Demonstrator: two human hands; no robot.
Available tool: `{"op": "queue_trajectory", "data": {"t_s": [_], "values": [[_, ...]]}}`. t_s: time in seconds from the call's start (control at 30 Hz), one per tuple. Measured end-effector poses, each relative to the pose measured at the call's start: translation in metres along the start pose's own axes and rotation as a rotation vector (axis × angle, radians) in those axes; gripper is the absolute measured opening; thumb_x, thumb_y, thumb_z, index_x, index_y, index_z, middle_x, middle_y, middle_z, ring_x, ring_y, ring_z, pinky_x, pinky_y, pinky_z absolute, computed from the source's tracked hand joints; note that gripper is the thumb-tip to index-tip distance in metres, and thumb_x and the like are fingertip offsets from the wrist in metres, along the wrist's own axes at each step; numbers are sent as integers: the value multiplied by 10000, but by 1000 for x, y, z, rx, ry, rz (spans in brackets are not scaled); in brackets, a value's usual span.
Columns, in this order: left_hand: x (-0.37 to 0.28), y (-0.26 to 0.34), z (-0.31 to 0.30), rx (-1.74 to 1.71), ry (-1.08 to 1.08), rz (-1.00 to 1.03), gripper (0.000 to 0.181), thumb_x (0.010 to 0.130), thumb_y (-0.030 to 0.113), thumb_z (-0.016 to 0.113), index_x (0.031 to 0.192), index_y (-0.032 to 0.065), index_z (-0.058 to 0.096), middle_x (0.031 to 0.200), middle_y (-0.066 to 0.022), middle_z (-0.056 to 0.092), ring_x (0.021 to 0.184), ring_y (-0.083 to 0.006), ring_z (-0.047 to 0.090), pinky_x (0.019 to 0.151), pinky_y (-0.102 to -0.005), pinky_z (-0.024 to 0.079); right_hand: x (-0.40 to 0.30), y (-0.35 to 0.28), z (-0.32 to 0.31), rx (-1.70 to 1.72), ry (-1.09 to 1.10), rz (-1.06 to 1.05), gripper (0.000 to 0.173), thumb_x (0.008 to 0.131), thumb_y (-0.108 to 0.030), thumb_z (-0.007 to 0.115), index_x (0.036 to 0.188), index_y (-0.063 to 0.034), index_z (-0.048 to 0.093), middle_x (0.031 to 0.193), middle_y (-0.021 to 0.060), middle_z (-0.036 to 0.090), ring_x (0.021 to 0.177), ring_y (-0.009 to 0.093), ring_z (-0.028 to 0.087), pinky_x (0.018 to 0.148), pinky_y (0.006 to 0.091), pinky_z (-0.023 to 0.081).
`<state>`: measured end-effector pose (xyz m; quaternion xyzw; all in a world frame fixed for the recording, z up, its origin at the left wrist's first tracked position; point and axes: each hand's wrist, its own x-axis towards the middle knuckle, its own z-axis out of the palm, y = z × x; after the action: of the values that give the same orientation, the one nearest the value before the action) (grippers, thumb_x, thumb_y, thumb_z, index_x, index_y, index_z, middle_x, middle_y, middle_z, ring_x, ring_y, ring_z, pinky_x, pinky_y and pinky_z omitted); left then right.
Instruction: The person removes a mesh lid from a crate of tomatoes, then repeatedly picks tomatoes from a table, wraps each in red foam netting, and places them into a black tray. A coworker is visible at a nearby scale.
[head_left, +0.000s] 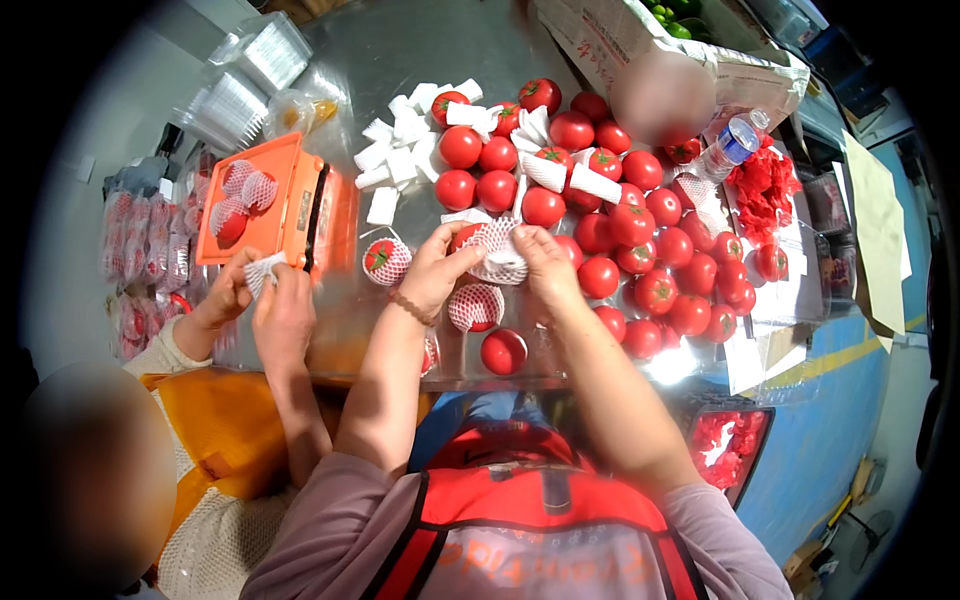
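Both my hands meet over the metal table (337, 330). My left hand (435, 274) grips a tomato (463, 235) from the left side. With thumb and fingers, my right hand (549, 266) holds the white foam net sleeve (501, 251), which partly covers that tomato. Just below my hands lies a tomato in a foam net (477, 307), and below it a bare tomato (504, 352). Another netted tomato (387, 261) sits left of my left hand. Many loose tomatoes (631, 224) spread to the right and beyond, some with folded foam sleeves (544, 172) on them.
At left, a co-worker's hands (281, 300) hold a foam net beside an orange scale tray (289, 180) bearing netted tomatoes. Folded sleeves (403, 163) lie beyond. Clear plastic boxes (225, 105) are stacked far left. A plastic bottle (731, 146) and a paper-lined box (585, 45) stand at upper right.
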<state>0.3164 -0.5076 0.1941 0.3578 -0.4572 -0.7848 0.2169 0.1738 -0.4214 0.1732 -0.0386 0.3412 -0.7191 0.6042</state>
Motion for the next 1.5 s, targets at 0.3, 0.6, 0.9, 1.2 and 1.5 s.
{"op": "queue_trajectory", "data": {"t_s": [0.3, 0.6, 0.9, 1.2, 1.5], "values": [[-28, -12, 48, -563, -385, -54, 565, 816, 197, 696, 1296, 32, 449, 1205, -94, 564, 1083, -213, 583, 944, -359, 482, -29, -60, 7, -132, 44, 230, 205, 940, -239, 578, 979, -38, 585, 856, 38, 636, 737, 124, 613, 667, 285, 509], [-39, -38, 94, -848, -205, -174, 473, 906, 311, 560, 1277, 35, 460, 1210, -121, 574, 1064, -237, 598, 890, -338, 532, -68, -58, -50, 239, 89, 269, 233, 908, -263, 622, 1079, -107, 595, 829, -11, 606, 638, 69, 527, 589, 232, 480], [-33, -59, 108, -826, 49, -171, 404, 931, 318, 503, 1243, 61, 498, 1205, -99, 577, 1076, -222, 575, 897, -362, 504, -90, -69, -68, 180, -3, 287, 206, 889, -135, 635, 1078, -62, 602, 892, 9, 634, 731, 96, 600, 678, 275, 535], [-44, -51, 111, -887, -57, -257, 389, 950, 333, 434, 1202, 60, 547, 1198, -101, 588, 1081, -258, 561, 947, -449, 442, -114, -71, -68, -385, -94, 258, 218, 811, -95, 713, 979, -33, 590, 819, -6, 615, 711, 125, 584, 694, 281, 499], [-48, -50, 93, -799, -25, -274, 370, 946, 358, 456, 1007, 26, 605, 965, -155, 654, 887, -278, 634, 808, -436, 524, -135, -44, -48, -1053, -141, -236, 170, 768, -30, 667, 914, -15, 581, 832, 62, 550, 724, 158, 554, 639, 302, 453]]}}
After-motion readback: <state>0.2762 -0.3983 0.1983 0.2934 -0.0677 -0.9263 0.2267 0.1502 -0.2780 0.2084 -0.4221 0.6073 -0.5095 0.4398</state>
